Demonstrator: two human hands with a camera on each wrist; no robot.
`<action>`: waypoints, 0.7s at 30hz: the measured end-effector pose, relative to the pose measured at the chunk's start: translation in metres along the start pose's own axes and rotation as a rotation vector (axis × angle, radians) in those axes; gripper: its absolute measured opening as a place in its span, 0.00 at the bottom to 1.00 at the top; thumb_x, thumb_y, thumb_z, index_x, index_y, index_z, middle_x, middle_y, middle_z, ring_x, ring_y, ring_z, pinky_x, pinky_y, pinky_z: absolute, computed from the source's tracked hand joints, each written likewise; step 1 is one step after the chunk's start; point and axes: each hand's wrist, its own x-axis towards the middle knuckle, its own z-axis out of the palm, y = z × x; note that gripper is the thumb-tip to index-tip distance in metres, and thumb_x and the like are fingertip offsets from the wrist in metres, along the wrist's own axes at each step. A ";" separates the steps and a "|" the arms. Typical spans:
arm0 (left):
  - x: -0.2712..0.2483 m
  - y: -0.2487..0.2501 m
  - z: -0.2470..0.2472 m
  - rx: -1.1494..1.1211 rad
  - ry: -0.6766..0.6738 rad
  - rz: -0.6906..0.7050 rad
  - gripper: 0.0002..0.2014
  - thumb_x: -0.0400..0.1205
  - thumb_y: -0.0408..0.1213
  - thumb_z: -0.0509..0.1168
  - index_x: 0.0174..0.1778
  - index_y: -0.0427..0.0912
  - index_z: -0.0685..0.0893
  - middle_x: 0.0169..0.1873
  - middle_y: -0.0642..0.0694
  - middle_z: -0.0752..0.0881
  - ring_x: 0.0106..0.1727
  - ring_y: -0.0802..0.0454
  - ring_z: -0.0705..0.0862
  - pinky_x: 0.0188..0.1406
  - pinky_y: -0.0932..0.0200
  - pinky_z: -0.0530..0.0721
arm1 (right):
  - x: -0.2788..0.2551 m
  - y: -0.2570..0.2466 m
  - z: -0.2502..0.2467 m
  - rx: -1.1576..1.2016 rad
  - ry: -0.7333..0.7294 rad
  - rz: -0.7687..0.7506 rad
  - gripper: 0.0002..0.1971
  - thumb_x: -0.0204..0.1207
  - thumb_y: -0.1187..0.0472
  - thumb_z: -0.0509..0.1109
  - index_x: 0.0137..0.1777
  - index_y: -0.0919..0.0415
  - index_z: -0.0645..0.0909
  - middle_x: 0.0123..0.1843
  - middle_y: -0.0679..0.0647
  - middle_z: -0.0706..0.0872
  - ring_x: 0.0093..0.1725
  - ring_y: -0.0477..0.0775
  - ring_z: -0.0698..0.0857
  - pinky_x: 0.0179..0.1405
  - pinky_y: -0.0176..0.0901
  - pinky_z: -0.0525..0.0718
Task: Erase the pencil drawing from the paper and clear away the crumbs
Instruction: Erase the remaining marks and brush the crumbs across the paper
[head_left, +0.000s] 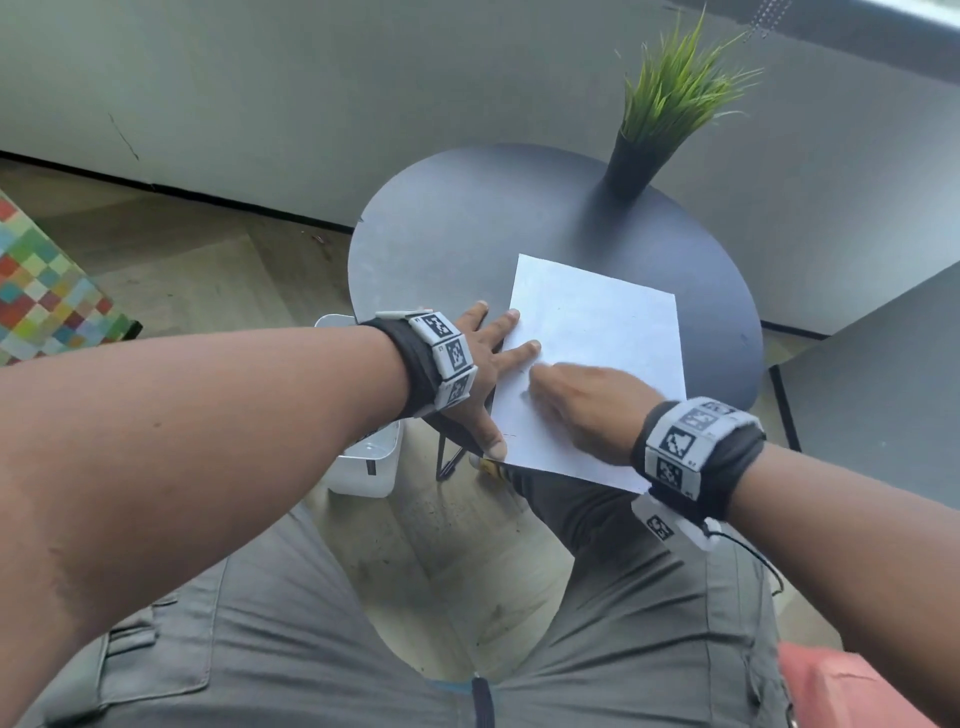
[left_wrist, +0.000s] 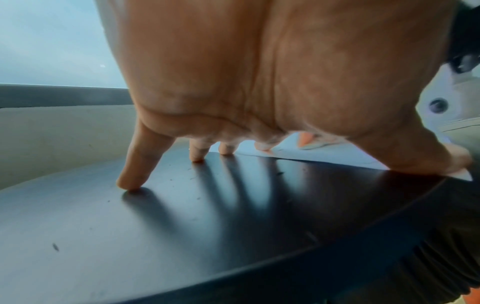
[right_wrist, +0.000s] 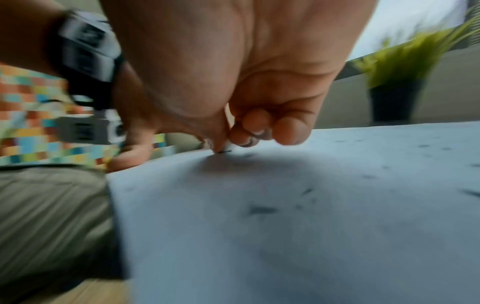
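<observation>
Round dark table (head_left: 447, 228), wooden floor (head_left: 218, 270).

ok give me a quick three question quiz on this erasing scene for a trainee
1. True or false: the left hand lies with spread fingers on the left edge of the paper.
2. Where does the potted plant stand on the round table? A) at the far side, beyond the paper B) on the paper C) at the near edge by the knees
3. Fill in: the right hand pinches a small white ____ against the paper, with dark crumbs scattered on the sheet.

Key: 1 true; 2 A; 3 eraser
</observation>
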 end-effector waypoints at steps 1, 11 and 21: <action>-0.001 0.000 -0.002 -0.004 -0.003 0.001 0.66 0.61 0.80 0.67 0.85 0.60 0.34 0.86 0.47 0.33 0.86 0.34 0.36 0.74 0.21 0.58 | 0.003 0.006 -0.002 0.009 0.025 0.053 0.07 0.88 0.53 0.52 0.57 0.54 0.66 0.44 0.52 0.75 0.41 0.59 0.77 0.41 0.52 0.77; 0.001 0.001 -0.001 0.005 0.002 -0.004 0.67 0.61 0.79 0.69 0.85 0.60 0.35 0.86 0.46 0.34 0.86 0.33 0.38 0.75 0.22 0.58 | 0.001 0.001 -0.001 0.001 0.014 0.114 0.06 0.86 0.56 0.55 0.59 0.56 0.66 0.44 0.53 0.77 0.44 0.61 0.81 0.44 0.55 0.82; 0.001 0.002 -0.001 0.014 -0.006 -0.010 0.67 0.61 0.79 0.69 0.86 0.59 0.34 0.86 0.45 0.33 0.86 0.32 0.38 0.75 0.22 0.58 | 0.004 0.001 -0.005 -0.030 0.000 0.130 0.05 0.84 0.59 0.57 0.57 0.56 0.66 0.45 0.53 0.77 0.47 0.64 0.82 0.44 0.52 0.79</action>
